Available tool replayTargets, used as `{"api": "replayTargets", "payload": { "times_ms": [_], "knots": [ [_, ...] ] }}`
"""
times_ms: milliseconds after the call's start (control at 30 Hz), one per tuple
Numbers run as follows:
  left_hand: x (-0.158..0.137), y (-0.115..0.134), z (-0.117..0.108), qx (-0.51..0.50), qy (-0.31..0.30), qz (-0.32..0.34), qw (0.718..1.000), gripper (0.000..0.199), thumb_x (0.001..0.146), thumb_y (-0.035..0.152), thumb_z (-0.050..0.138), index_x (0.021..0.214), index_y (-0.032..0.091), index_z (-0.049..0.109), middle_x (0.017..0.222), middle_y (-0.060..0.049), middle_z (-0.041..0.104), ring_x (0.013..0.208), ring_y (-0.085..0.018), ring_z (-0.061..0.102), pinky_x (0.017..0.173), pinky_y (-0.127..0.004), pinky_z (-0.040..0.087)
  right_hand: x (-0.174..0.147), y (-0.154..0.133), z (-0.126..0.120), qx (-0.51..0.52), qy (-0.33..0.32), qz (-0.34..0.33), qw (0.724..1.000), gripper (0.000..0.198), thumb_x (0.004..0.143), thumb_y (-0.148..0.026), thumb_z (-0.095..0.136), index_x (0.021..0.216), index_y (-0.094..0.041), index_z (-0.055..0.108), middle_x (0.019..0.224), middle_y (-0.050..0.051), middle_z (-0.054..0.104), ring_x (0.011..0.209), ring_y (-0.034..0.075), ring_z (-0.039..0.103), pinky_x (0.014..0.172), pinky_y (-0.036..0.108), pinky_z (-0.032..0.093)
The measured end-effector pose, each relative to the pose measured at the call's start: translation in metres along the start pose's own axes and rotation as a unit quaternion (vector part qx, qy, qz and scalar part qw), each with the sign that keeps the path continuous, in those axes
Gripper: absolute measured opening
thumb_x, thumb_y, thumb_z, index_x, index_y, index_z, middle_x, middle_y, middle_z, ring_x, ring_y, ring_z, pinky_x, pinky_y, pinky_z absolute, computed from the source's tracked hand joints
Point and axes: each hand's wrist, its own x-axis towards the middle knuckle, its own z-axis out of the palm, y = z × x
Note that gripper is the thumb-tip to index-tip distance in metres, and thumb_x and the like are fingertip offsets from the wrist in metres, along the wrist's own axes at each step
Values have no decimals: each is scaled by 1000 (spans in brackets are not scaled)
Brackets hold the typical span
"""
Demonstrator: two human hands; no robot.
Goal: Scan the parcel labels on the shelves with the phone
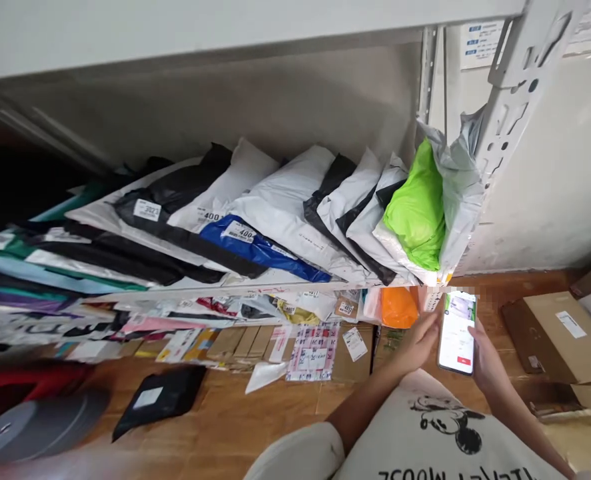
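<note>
A phone (pixel 456 333) with a lit screen is held upright in front of my body, below the right end of the shelf. My left hand (pixel 420 343) is closed along its left edge, with the fingers partly behind it. My right hand (pixel 486 357) grips the opposite edge, its thumb over the screen. The screen shows a picture at the top and a small red button near the bottom; its text is too small to read. Just above the phone, on the shelf, stand a bright green bag (pixel 418 210) and a grey bag (pixel 461 193).
Many mailing bags, including a blue bag (pixel 265 247), lean in a row on the white shelf (pixel 215 293). Below are an orange parcel (pixel 399 307) and several boxes. A black parcel (pixel 160 397) lies on the wooden floor, near a grey round object (pixel 35 423). Cardboard boxes (pixel 560 333) stand at right.
</note>
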Motion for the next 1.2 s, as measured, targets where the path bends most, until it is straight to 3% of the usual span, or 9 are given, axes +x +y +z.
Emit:
{"api": "replayTargets", "payload": {
  "times_ms": [33,100,167,267,433,667,967,1200],
  "knots": [
    [-12,-3,7,-119,-21,-67,990,52,96,52,47,134,21,64,118,-13,67,112,-30,63,100,-48,51,-1,3,2,-12,-16,7,1000,50,61,-40,81,107,-26,67,95,5,80,85,33,75,71,42,59],
    [-27,-4,16,-289,-50,-170,941,75,92,72,41,143,19,56,115,-15,70,105,-33,67,87,-49,57,-2,9,6,-27,-39,21,999,47,60,-34,82,103,-25,68,90,5,80,77,32,75,66,40,58],
    [-36,1,18,-353,-59,-211,910,88,88,81,39,149,19,50,119,-17,70,103,-35,68,78,-48,59,-2,14,10,-42,-58,26,997,47,56,-28,84,100,-24,68,84,3,79,69,28,73,60,35,56],
    [-45,10,17,-363,-29,-199,910,80,92,76,40,154,25,44,128,-17,68,102,-33,70,72,-44,61,0,19,18,-64,-69,30,995,47,55,-27,85,98,-25,65,75,-2,76,60,24,70,54,31,53],
    [-63,1,25,-414,6,-142,899,71,96,63,49,158,32,36,142,-15,61,109,-32,69,84,-49,61,4,22,22,-98,-65,34,992,38,67,-42,76,99,-25,63,77,-1,76,65,26,72,59,35,56],
    [-75,-5,41,-399,61,-185,896,81,93,67,52,161,38,22,148,-12,57,117,-33,66,87,-48,61,-2,21,9,-135,-98,3,986,36,58,-28,80,91,-26,65,90,-1,78,87,27,70,75,35,56],
    [-86,-1,45,-398,77,-169,898,89,83,68,67,158,34,32,144,-13,59,112,-32,67,77,-42,64,-10,31,2,-131,-138,13,982,32,69,-39,76,96,-25,65,88,1,76,77,25,69,69,35,54],
    [-113,9,16,-390,122,-164,898,80,81,65,69,151,35,43,143,-9,60,108,-30,68,69,-36,64,-29,47,13,-130,-204,15,970,28,71,-34,65,96,-24,72,89,2,77,86,28,69,78,37,52]
  ]
}}
